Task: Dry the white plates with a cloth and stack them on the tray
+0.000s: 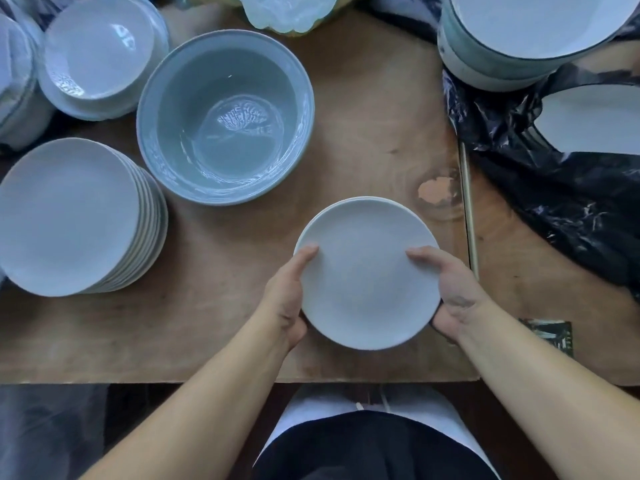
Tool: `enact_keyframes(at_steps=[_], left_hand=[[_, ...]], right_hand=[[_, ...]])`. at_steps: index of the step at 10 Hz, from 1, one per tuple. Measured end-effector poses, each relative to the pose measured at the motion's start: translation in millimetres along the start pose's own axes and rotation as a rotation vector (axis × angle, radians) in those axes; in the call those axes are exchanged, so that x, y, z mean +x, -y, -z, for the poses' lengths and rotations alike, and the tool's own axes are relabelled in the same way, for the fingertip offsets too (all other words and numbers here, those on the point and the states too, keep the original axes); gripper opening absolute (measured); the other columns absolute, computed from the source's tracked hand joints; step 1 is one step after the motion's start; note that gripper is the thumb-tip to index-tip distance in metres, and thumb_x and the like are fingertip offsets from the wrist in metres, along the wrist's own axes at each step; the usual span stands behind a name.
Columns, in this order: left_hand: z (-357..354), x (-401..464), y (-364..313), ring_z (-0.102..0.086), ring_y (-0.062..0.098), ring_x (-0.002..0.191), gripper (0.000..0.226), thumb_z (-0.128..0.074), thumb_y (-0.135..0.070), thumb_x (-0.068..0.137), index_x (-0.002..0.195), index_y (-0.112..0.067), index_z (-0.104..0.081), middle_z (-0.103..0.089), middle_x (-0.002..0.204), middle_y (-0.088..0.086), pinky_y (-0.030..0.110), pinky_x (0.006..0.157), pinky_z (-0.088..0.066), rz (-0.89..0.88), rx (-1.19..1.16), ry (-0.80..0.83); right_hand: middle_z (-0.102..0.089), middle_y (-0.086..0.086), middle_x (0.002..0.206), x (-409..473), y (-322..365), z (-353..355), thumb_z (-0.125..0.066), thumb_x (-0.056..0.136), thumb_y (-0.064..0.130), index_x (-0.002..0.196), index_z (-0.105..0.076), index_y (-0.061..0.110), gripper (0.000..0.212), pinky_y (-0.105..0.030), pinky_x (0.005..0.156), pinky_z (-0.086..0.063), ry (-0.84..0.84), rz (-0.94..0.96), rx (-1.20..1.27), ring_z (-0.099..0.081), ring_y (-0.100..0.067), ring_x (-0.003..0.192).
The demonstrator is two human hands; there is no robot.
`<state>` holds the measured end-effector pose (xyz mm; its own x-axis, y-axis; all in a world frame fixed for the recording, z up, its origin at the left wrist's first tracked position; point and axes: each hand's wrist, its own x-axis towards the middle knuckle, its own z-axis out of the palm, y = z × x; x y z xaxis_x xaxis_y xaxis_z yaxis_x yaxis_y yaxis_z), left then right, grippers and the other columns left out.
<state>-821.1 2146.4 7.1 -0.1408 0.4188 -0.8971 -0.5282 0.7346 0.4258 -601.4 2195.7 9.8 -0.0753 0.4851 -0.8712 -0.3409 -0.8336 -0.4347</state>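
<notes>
I hold a white plate over the middle of the wooden table, and a second rim shows just behind it. My left hand grips its left edge with the thumb on top. My right hand grips its right edge the same way. A tall stack of white plates stands at the left. No cloth or tray is in view.
A large grey-blue basin holding water sits behind the plate. Smaller white dishes are piled at the far left. A black plastic bag with a plate in it lies at the right, and stacked bowls stand at the far right.
</notes>
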Motion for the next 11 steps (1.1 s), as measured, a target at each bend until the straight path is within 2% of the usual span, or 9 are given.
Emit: enact_keyframes(at_steps=[3, 4, 5, 6, 7, 8, 9, 10, 11], left_hand=[[-0.9, 23.0, -12.6, -0.077, 0.030, 0.108, 0.059, -0.083, -0.052, 0.075, 0.121, -0.016, -0.076, -0.081, 0.114, 0.007, 0.055, 0.105, -0.055, -0.010, 0.037, -0.026], [0.1, 26.5, -13.1, -0.076, 0.030, 0.108, 0.061, -0.083, -0.053, 0.073, 0.120, -0.016, -0.077, -0.081, 0.114, 0.007, 0.055, 0.106, -0.054, 0.000, 0.040, -0.037], [0.5, 29.6, -12.1, -0.077, 0.030, 0.107, 0.058, -0.083, -0.054, 0.074, 0.118, -0.017, -0.077, -0.081, 0.112, 0.006, 0.054, 0.105, -0.055, 0.006, 0.042, -0.035], [-0.7, 31.3, -12.7, -0.079, 0.026, 0.099, 0.058, -0.084, -0.055, 0.072, 0.116, -0.018, -0.077, -0.082, 0.108, 0.003, 0.051, 0.099, -0.059, -0.004, 0.062, -0.053], [-2.2, 32.8, -13.6, -0.080, 0.023, 0.091, 0.056, -0.082, -0.058, 0.072, 0.110, -0.018, -0.077, -0.083, 0.102, 0.001, 0.045, 0.089, -0.062, -0.040, 0.116, -0.070], [-1.6, 31.8, -13.6, -0.079, 0.026, 0.097, 0.067, -0.079, -0.067, 0.067, 0.115, -0.021, -0.074, -0.082, 0.106, 0.000, 0.048, 0.091, -0.063, -0.087, 0.202, -0.084], [0.5, 27.6, -17.9, -0.076, 0.027, 0.105, 0.084, -0.078, -0.078, 0.058, 0.121, -0.022, -0.070, -0.078, 0.116, 0.000, 0.053, 0.098, -0.060, -0.101, 0.279, -0.123], [3.7, 21.8, -25.2, -0.073, 0.028, 0.109, 0.095, -0.074, -0.085, 0.053, 0.125, -0.022, -0.066, -0.073, 0.123, 0.001, 0.051, 0.099, -0.059, -0.104, 0.349, -0.115], [11.2, 15.5, -28.0, -0.068, 0.031, 0.120, 0.102, -0.066, -0.088, 0.058, 0.138, -0.024, -0.060, -0.066, 0.136, 0.001, 0.052, 0.104, -0.055, -0.137, 0.417, -0.131]], right_hand=[[-0.075, -0.022, 0.127, 23.7, 4.7, -10.3, -0.079, 0.065, 0.021, 0.136, -0.067, -0.001, 0.075, -0.062, 0.108, -0.052, 0.003, 0.010, 0.006, -0.070, -0.046, 0.120], [-0.076, -0.022, 0.124, 28.1, 3.2, -10.5, -0.080, 0.065, 0.021, 0.130, -0.072, 0.000, 0.069, -0.063, 0.107, -0.053, 0.004, 0.014, -0.012, -0.071, -0.045, 0.118], [-0.078, -0.020, 0.120, 34.0, 0.9, -7.1, -0.083, 0.066, 0.018, 0.113, -0.078, 0.009, 0.048, -0.062, 0.105, -0.055, 0.014, 0.020, -0.023, -0.072, -0.045, 0.115], [-0.080, -0.017, 0.112, 38.3, -2.4, -5.0, -0.082, 0.068, 0.026, 0.097, -0.083, 0.014, 0.032, -0.059, 0.098, -0.060, -0.010, 0.073, -0.063, -0.076, -0.041, 0.106], [-0.082, -0.014, 0.102, 42.0, -5.7, -1.5, -0.080, 0.072, 0.032, 0.089, -0.084, 0.013, 0.026, -0.050, 0.082, -0.065, -0.058, 0.160, -0.178, -0.079, -0.037, 0.093], [-0.082, -0.013, 0.101, 42.2, -4.2, 2.8, -0.079, 0.075, 0.039, 0.100, -0.080, 0.008, 0.040, -0.047, 0.079, -0.064, -0.063, 0.214, -0.308, -0.079, -0.038, 0.094], [-0.079, -0.009, 0.111, 37.6, 3.9, 4.3, -0.077, 0.072, 0.057, 0.118, -0.073, 0.010, 0.066, -0.048, 0.082, -0.062, -0.122, 0.314, -0.590, -0.076, -0.035, 0.101], [-0.069, 0.005, 0.124, 25.0, 12.2, 2.7, -0.068, 0.080, 0.073, 0.141, -0.058, 0.023, 0.080, -0.041, 0.084, -0.055, -0.244, 0.377, -0.960, -0.068, -0.024, 0.109], [-0.061, 0.002, 0.140, 11.8, 8.4, 3.5, -0.062, 0.092, 0.071, 0.159, -0.039, 0.022, 0.087, -0.041, 0.091, -0.048, -0.335, 0.422, -1.083, -0.060, -0.027, 0.126]])
